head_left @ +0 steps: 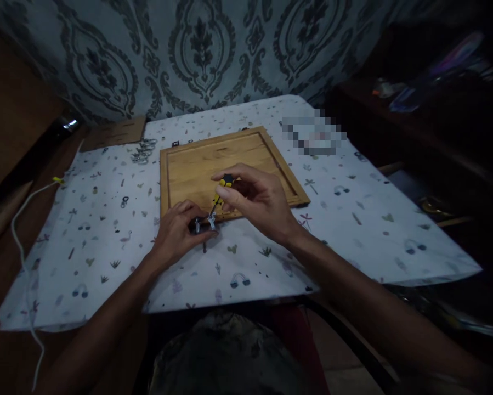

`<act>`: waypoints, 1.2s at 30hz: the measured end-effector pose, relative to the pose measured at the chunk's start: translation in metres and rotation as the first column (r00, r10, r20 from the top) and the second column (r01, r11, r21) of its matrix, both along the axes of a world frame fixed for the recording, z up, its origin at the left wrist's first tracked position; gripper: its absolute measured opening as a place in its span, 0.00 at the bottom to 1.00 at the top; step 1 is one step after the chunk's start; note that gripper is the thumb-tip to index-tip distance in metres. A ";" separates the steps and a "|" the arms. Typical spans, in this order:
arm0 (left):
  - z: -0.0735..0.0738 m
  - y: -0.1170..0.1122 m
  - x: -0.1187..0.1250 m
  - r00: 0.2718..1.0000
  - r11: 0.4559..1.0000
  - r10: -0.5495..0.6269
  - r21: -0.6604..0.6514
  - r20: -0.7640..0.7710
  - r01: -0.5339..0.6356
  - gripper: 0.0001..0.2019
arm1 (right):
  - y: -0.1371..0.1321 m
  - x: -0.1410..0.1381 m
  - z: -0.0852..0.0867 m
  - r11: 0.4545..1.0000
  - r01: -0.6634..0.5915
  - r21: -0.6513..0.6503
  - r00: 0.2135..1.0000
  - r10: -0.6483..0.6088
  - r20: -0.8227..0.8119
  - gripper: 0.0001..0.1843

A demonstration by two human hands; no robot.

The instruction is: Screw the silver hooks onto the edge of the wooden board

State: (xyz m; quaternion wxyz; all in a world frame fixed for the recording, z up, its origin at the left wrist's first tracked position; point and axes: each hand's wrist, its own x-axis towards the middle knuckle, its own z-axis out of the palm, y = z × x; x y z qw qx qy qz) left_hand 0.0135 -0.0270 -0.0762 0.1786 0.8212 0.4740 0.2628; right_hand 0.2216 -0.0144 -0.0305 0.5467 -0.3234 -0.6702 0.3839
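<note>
the right hand (256, 200) is narrowed to a pinch, thumb and fingertips closed around the top of a small screwdriver (222, 188). its handle is stubby and rounded, yellow with black patches, and it sits right under the fingertips. a thin dark shaft runs out below it. the tool's long axis is tilted: the handle is up and towards the far right, and the tip points down and towards the near left, away from the palm.

the tip meets a small metal fitting (211, 221), pale and shiny. the left hand (178, 227) curls its fingers in tight and pinches this fitting just beside the tip. a second small shiny piece shows between the left fingers, too small to make out.

both hands work at the near edge of a wooden board (197, 164), close to its middle. the board is square and light brown, with visible grain and a raised rim all round.

the board lies near the middle of the tabletop on a white patterned sheet (106, 241) printed with small plants and flamingos. a cluster of metal hooks (143, 151) lies by the board's far left corner. beyond it, a flat brown card (114, 133) rests at the sheet's far left corner. a white cord (18, 219) trails along the left edge.
</note>
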 end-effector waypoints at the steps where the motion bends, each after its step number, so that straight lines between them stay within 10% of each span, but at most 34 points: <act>1: 0.000 0.000 0.000 1.000 1.000 -0.001 0.003 -0.007 0.001 0.14 | -0.002 0.002 0.001 1.000 -0.011 -0.007 1.000 0.011 0.012 0.13; 36: -0.003 0.000 -0.003 0.999 1.000 -0.011 0.020 -0.035 0.012 0.17 | -0.018 0.004 -0.019 0.957 0.289 0.021 0.957 -0.289 -0.002 0.09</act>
